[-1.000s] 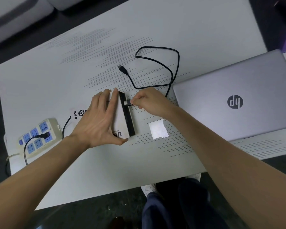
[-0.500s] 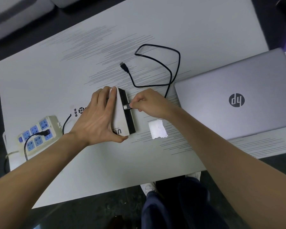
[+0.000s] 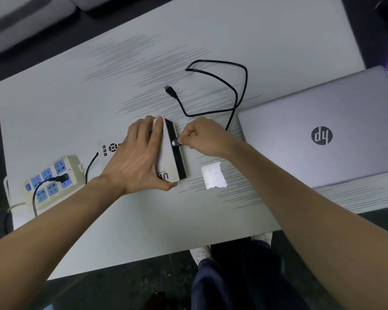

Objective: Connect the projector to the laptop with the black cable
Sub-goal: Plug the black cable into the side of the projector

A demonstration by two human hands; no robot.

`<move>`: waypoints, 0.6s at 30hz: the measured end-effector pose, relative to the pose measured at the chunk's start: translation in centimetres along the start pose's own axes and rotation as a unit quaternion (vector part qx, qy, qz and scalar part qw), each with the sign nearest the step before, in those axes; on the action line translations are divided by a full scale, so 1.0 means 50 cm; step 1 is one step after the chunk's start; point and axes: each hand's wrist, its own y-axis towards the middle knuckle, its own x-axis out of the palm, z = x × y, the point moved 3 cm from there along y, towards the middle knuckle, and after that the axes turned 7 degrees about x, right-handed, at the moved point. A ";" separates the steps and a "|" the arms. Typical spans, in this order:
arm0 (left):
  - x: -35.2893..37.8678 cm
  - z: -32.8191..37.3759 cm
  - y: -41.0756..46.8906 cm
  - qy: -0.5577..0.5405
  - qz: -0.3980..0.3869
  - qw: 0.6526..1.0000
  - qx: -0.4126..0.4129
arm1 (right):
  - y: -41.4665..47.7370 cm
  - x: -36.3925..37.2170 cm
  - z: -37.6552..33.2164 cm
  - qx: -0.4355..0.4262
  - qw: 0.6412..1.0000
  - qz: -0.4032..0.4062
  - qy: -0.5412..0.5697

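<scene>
A small white projector (image 3: 167, 159) with a black side panel is tilted up on the white table (image 3: 255, 30). My left hand (image 3: 137, 157) grips it from the left, fingers over its top. My right hand (image 3: 202, 137) pinches one plug of the black cable (image 3: 235, 95) and holds it against the black panel. The cable loops behind my hand, and its other plug (image 3: 169, 90) lies loose on the table. A closed silver laptop (image 3: 323, 130) lies to the right.
A white power strip with blue sockets (image 3: 49, 182) sits at the left edge, one black plug in it. A white remote (image 3: 110, 148) lies partly under my left hand. A scrap of white paper (image 3: 214, 177) lies near the projector. My legs show below the table's front edge.
My right hand has pushed the plug leftward, closer into the projector's black side. My left hand has tilted the projector up a little more.
</scene>
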 end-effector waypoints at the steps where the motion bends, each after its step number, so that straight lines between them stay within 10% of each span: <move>1: 0.001 0.001 0.002 0.003 -0.001 1.000 0.000 | 0.002 0.000 0.001 -0.003 1.000 0.000 -0.007; 18: 0.010 0.020 0.030 0.029 -0.022 0.999 -0.006 | 0.047 -0.023 0.012 -0.021 0.995 -0.098 -0.001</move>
